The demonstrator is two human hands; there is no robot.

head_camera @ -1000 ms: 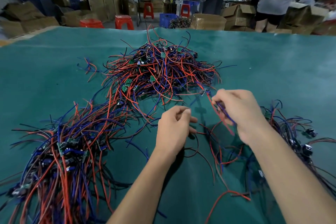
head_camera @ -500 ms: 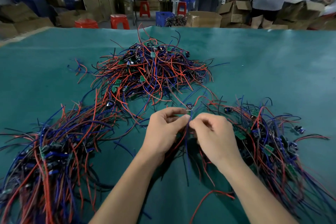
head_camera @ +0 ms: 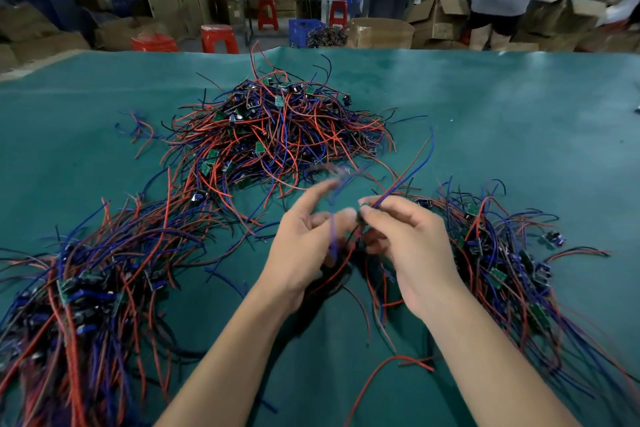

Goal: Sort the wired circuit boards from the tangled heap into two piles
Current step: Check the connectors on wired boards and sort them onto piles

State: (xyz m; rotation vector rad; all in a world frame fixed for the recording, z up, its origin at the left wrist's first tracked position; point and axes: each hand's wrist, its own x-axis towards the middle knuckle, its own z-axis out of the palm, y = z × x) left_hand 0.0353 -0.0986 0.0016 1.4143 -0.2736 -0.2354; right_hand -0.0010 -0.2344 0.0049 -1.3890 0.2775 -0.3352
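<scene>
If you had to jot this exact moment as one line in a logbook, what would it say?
stage: sorting, mid-separation | right hand: pinches wired board | left hand: fingers loose among wires, blurred | tangled heap: behind hands | piles: left, right

a matt green cloth (head_camera: 485,107), smooth with faint creases, is spread beneath both hands. beyond the hands, a heap (head_camera: 277,135) of wires sheathed in smooth red and blue plastic is seen, with small glossy green circuit boards among them. far behind, matt brown cardboard boxes (head_camera: 381,32) and shiny red plastic stools (head_camera: 219,38) are seen.
</scene>
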